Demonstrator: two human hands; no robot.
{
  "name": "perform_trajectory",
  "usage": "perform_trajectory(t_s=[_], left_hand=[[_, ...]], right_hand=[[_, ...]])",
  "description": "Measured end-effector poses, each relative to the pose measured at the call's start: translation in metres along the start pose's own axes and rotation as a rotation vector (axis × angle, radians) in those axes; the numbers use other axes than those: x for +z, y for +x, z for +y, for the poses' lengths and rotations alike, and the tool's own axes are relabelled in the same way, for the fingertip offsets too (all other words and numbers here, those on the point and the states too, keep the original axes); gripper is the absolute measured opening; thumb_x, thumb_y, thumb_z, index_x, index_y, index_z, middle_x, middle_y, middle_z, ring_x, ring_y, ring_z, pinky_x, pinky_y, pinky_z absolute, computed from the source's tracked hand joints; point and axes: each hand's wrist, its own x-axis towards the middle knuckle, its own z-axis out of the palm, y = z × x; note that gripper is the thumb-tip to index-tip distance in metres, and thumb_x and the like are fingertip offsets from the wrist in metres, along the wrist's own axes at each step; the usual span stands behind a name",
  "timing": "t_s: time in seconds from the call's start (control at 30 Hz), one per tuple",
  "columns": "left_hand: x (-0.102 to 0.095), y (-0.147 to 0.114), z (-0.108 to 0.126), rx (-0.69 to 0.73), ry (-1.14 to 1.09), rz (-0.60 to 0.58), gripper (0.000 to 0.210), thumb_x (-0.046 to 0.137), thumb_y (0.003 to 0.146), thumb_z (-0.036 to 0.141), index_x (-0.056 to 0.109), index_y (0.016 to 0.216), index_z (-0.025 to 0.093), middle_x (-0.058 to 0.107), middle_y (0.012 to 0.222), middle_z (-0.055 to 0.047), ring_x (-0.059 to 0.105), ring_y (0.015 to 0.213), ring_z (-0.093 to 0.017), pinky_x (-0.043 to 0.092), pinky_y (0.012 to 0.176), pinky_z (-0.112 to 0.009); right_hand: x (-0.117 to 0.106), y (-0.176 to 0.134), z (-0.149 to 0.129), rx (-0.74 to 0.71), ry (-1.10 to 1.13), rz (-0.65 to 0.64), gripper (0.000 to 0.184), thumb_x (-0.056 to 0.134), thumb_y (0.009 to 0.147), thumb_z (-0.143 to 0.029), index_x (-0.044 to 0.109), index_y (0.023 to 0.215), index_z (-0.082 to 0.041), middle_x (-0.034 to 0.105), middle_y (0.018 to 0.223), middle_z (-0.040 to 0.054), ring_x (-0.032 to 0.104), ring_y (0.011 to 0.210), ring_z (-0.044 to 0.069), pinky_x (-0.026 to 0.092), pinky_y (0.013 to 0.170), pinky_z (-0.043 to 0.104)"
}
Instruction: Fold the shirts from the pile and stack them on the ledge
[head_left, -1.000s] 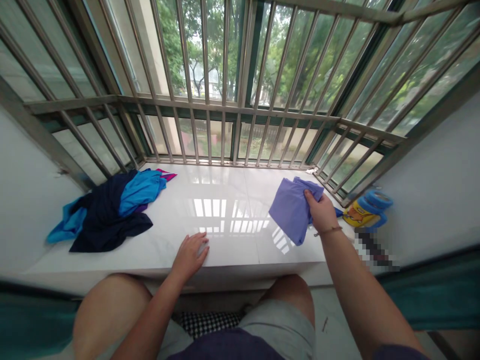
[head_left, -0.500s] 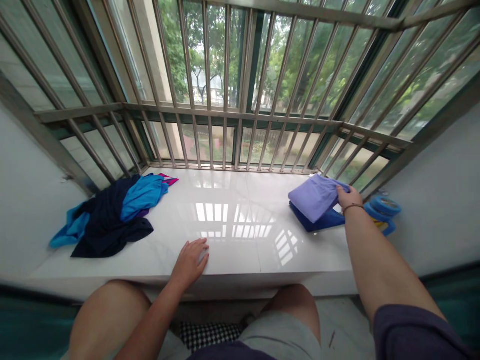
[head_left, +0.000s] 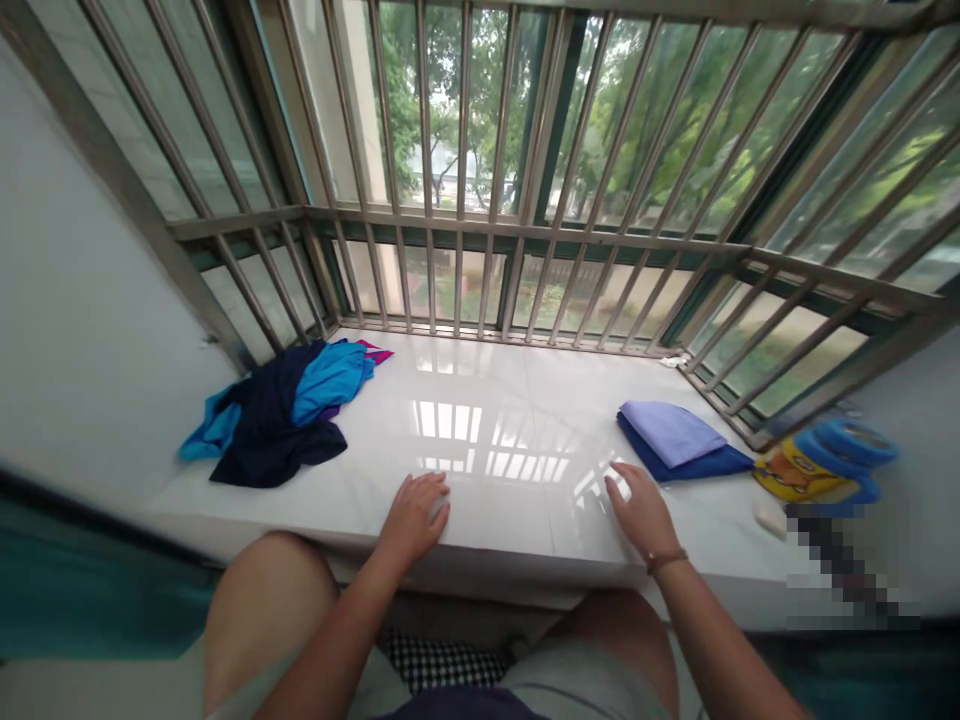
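Left hand (head_left: pixel 416 515): released, palm down at the front edge of the white glossy stone window ledge (head_left: pixel 499 520), fingers loosely spread, nothing held. Right hand (head_left: pixel 641 510): also released, fingers slightly curled, just in front of the stack on the right; can't tell if the fingertips touch stone.

Stack is 2 pieces: light purple folded cloth (head_left: pixel 670 433) on top of dark blue folded cloth (head_left: pixel 705 468). Both lie flat, roughly squared, the lower piece running to a point on the right. That point sits right by the blue-and-yellow plastic bottle (head_left: pixel 806 470); can't tell if they touch.

Far left of the ledge: loose heap, not folded. Navy fabric (head_left: pixel 266 415) across the middle, bright blue fabric (head_left: pixel 330 380) over it, magenta fabric (head_left: pixel 379 354) poking out behind. Metal window bars (head_left: pixel 517 235) close off the back.

My read on the step: between pieces, 2 folded and stacked, heap still to do. Next move calls for a left reach, pinching a single garment free without dragging the others, then spreading it flat on the bare middle.
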Motion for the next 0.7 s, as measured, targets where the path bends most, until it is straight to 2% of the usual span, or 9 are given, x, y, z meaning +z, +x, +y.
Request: perform_trajectory(t_s=[0.07, 0.13, 0.3, 0.43, 0.7], left_hand=[[-0.001, 0.0, 0.001, -0.005, 0.003, -0.004, 0.025, 0.06, 0.099, 0.026, 0.071, 0.121, 0.026, 0.07, 0.148, -0.008, 0.061, 0.14, -0.029, 0.036, 0.127, -0.059], [-0.002, 0.0, 0.003, -0.007, 0.004, -0.01, 0.025, 0.06, 0.099, 0.025, 0.071, 0.122, 0.026, 0.07, 0.147, -0.008, 0.061, 0.141, -0.029, 0.035, 0.128, -0.059], [-0.004, -0.001, 0.004, -0.008, 0.003, 0.001, 0.026, 0.06, 0.099, 0.025, 0.071, 0.121, 0.027, 0.07, 0.147, -0.008, 0.06, 0.141, -0.028, 0.035, 0.128, -0.057], [-0.004, 0.0, 0.004, -0.023, -0.003, 0.005, 0.025, 0.06, 0.098, 0.024, 0.072, 0.121, 0.026, 0.07, 0.147, -0.008, 0.061, 0.141, -0.028, 0.036, 0.128, -0.057], [-0.002, -0.001, 0.004, -0.012, 0.01, 0.016, 0.025, 0.057, 0.099, 0.024, 0.071, 0.12, 0.026, 0.07, 0.146, -0.008, 0.061, 0.14, -0.028, 0.036, 0.127, -0.058]], right_hand=[[0.024, -0.03, -0.024, -0.024, 0.044, -0.009, 0.042, 0.052, 0.104, -0.049, 0.072, 0.125, -0.019, 0.073, 0.124, 0.0154, 0.067, 0.119, 0.03, 0.053, 0.11, 0.05], [0.041, -0.047, -0.044, -0.025, 0.089, -0.015, 0.04, 0.051, 0.105, -0.045, 0.071, 0.128, -0.02, 0.072, 0.126, 0.014, 0.067, 0.12, 0.029, 0.054, 0.109, 0.048], [0.066, -0.049, -0.075, -0.034, 0.115, 0.038, 0.039, 0.049, 0.104, -0.037, 0.071, 0.13, -0.018, 0.07, 0.125, 0.0152, 0.065, 0.121, 0.029, 0.055, 0.108, 0.049], [0.073, -0.049, -0.082, -0.074, 0.032, 0.058, 0.039, 0.051, 0.101, -0.032, 0.07, 0.132, -0.017, 0.07, 0.127, 0.0163, 0.064, 0.119, 0.03, 0.054, 0.107, 0.05], [0.074, -0.05, -0.084, -0.086, -0.108, 0.052, 0.043, 0.052, 0.098, -0.029, 0.067, 0.136, -0.016, 0.069, 0.13, 0.0181, 0.064, 0.119, 0.031, 0.055, 0.105, 0.049]])
